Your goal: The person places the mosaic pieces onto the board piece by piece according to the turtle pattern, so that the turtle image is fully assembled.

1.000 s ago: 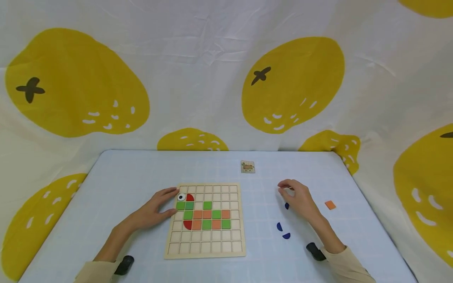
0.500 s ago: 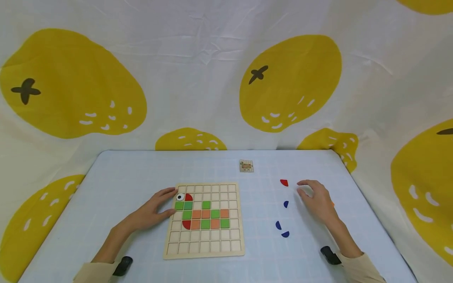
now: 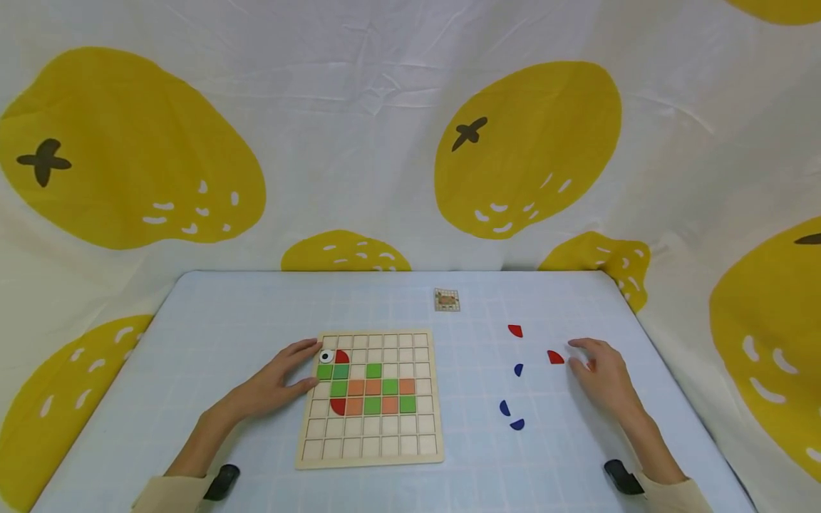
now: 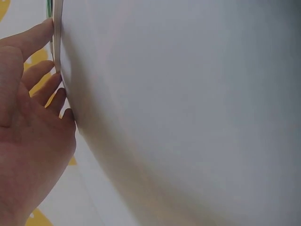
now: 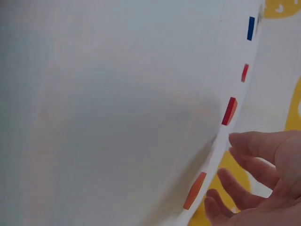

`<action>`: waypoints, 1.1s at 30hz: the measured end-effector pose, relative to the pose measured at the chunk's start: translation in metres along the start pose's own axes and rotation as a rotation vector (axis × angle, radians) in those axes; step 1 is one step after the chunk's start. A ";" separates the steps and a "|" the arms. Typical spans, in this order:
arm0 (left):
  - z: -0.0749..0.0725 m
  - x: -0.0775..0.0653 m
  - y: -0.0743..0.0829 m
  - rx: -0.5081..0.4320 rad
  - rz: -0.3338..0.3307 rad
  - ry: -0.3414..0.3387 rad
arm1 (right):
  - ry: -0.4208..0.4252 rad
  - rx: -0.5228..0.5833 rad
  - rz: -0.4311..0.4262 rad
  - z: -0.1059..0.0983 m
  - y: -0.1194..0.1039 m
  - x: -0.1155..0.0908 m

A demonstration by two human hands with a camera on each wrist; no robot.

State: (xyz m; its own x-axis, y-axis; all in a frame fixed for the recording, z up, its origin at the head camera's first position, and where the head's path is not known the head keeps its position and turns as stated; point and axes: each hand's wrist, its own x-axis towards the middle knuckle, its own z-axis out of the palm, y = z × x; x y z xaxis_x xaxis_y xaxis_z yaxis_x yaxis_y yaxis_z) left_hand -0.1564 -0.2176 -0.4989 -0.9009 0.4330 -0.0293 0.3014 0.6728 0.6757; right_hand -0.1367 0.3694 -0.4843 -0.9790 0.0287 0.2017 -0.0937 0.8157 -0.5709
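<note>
Pale wooden grid board (image 3: 390, 428) part-filled, loosely spread left hand (image 3: 281, 379) touching its ten o'clock edge; towards three o'clock, flat red wedges (image 3: 555, 358), navy half-discs (image 3: 504, 408) and an orange tile (image 5: 194, 190) look unplaced, right hand (image 3: 606, 379) empty, half-spread

The left hand (image 3: 276, 381) touches the left edge of a pale wooden grid board (image 3: 372, 449); the right hand (image 3: 605, 377) is just right of a red wedge-shaped piece (image 3: 555, 358); dark-blue half-round pieces (image 3: 504, 408) lie between.

- I see the left hand (image 3: 281, 382) with fingers loosely extended, thumb apart.
- From here, the right hand (image 3: 605, 377) curves its fingers loosely, thumb seemingly parted from forefinger.
</note>
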 end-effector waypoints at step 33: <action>0.001 -0.002 -0.002 -0.008 0.015 -0.004 | -0.026 -0.009 0.075 -0.015 0.003 -0.009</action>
State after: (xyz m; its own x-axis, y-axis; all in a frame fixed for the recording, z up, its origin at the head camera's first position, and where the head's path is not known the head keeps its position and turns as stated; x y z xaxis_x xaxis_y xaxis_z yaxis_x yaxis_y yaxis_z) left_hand -0.1548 -0.2192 -0.5006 -0.8951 0.4453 -0.0223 0.3119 0.6613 0.6822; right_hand -0.1254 0.3800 -0.4763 -0.9876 0.0747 0.1383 -0.0188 0.8173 -0.5760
